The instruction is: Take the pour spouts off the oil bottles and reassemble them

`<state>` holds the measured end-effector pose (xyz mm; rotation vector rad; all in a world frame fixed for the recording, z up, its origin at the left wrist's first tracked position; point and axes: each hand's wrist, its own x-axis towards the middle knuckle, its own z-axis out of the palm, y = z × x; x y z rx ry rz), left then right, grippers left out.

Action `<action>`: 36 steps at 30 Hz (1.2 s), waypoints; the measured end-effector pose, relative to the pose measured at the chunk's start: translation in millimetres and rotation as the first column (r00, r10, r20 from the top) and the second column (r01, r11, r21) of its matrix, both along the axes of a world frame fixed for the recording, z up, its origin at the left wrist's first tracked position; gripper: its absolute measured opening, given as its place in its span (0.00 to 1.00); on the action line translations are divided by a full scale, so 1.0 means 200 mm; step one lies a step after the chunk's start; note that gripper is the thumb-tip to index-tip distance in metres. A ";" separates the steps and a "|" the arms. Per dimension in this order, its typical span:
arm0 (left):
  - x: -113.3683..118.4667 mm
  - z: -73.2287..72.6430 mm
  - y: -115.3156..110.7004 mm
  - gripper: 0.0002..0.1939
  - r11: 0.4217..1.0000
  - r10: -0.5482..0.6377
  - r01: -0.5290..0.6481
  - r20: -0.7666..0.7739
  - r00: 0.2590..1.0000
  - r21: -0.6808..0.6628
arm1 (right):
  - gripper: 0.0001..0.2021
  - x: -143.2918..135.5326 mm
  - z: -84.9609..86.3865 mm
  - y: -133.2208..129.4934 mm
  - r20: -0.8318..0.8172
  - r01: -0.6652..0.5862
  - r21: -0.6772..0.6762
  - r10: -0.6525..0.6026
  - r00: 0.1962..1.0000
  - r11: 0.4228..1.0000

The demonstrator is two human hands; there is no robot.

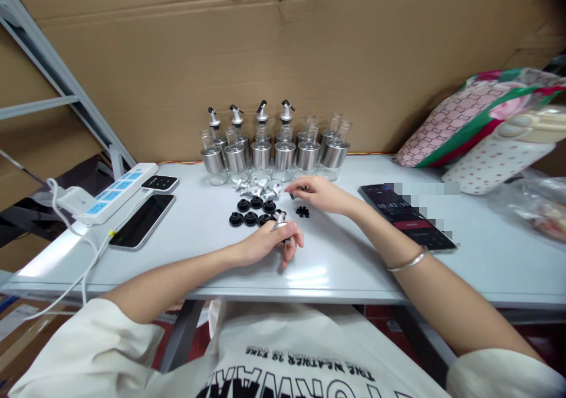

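Observation:
My left hand point(265, 243) is closed around a silver pourer spout point(279, 217), with a bit of black showing under it. My right hand point(321, 194) hovers above the table, thumb and fingers pinched on a small black cap point(292, 196). Just below it lies a little pile of small black caps point(303, 211). Left of the hands sit several black ribbed stoppers point(250, 218), some partly hidden by my left hand. Behind them is a heap of loose silver spout parts point(260, 187).
Glass bottles with metal sleeves point(260, 155) stand in rows at the back, several topped with pourers point(262, 112). A power strip point(117, 191) and phone point(142, 221) are left. A lit phone point(404, 218), tumbler point(495, 153) and patterned bag point(451, 121) are right. Cardboard point(274, 62) stands behind.

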<state>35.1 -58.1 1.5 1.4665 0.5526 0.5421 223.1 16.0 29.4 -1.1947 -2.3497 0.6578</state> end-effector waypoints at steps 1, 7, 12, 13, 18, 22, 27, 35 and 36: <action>0.00 0.00 0.00 0.28 1.000 0.002 -0.002 -0.003 1.000 -0.002 | 0.13 -0.01 0.02 -0.02 -0.094 -0.057 -0.110 0.047 0.994 0.992; 0.00 0.00 0.00 0.29 1.000 0.009 -0.009 -0.006 1.000 -0.002 | 0.13 -0.05 0.07 -0.10 -0.365 -0.380 -0.442 0.224 0.903 0.813; 0.00 -0.01 0.01 0.30 1.000 -0.011 0.011 -0.008 1.000 0.029 | 0.12 -0.05 0.06 -0.11 -0.403 -0.425 -0.494 0.233 0.885 0.759; 0.00 -0.01 0.01 0.30 1.000 -0.017 0.017 -0.004 1.000 0.027 | 0.13 -0.06 0.06 -0.11 -0.394 -0.427 -0.501 0.241 0.887 0.753; 0.00 -0.01 0.01 0.31 0.999 -0.034 0.035 -0.011 0.999 0.034 | 0.15 -0.06 0.06 -0.12 -0.344 -0.435 -0.483 0.292 0.892 0.760; 0.00 0.00 0.01 0.30 0.999 -0.039 0.039 -0.011 0.999 0.022 | 0.18 -0.06 0.04 -0.11 -0.333 -0.403 -0.451 0.269 0.904 0.796; 0.01 0.00 0.01 0.31 0.998 -0.043 0.043 -0.001 0.999 0.040 | 0.20 -0.06 0.05 -0.11 -0.336 -0.383 -0.473 0.240 0.911 0.794; 0.00 -0.01 0.00 0.32 0.998 -0.030 0.028 0.023 0.999 0.063 | 0.18 -0.06 0.07 -0.13 -0.338 -0.398 -0.515 0.247 0.908 0.759; 0.00 -0.01 0.00 0.32 0.997 -0.031 0.029 0.029 0.999 0.065 | 0.18 -0.06 0.07 -0.13 -0.327 -0.401 -0.513 0.259 0.909 0.759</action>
